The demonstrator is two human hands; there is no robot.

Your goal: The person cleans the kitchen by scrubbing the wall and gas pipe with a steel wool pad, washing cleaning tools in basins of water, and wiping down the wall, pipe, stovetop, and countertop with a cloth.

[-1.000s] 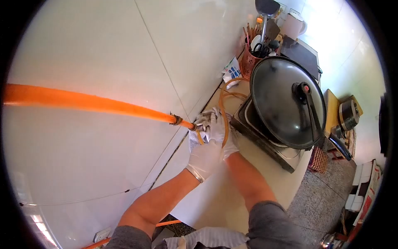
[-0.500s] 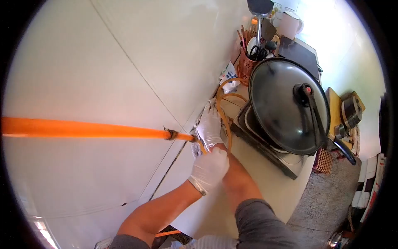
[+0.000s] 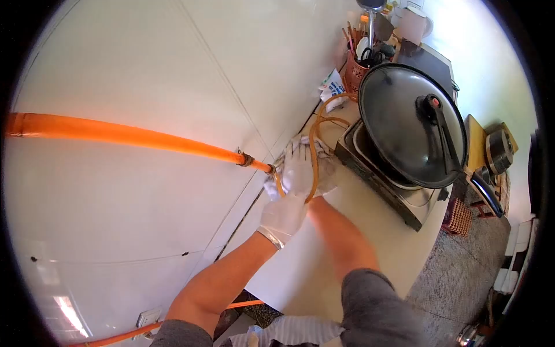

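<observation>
My left hand (image 3: 283, 218), in a white glove, is closed round the tan hose (image 3: 314, 165) where it bends low over the counter (image 3: 341, 231). Just above it, my right hand (image 3: 298, 169), also gloved, lies with its fingers stretched out on a crumpled greyish cloth (image 3: 321, 148). The cloth is pressed on the counter beside the tiled wall. The hose runs from the end of an orange pipe (image 3: 196, 147), loops up past my right hand and reaches behind the stove (image 3: 399, 202).
A large lidded pan (image 3: 404, 124) stands on the stove to the right, its handle (image 3: 485, 194) jutting past the counter edge. Behind are a white packet (image 3: 332, 89), a utensil holder (image 3: 354, 75) and a dark cooktop (image 3: 425, 63). A round pot (image 3: 499, 151) stands farther right.
My right hand went up along the wall edge with the cloth, then came back down beside the hose. My left hand stays low at the hose. The view has shifted slightly.
</observation>
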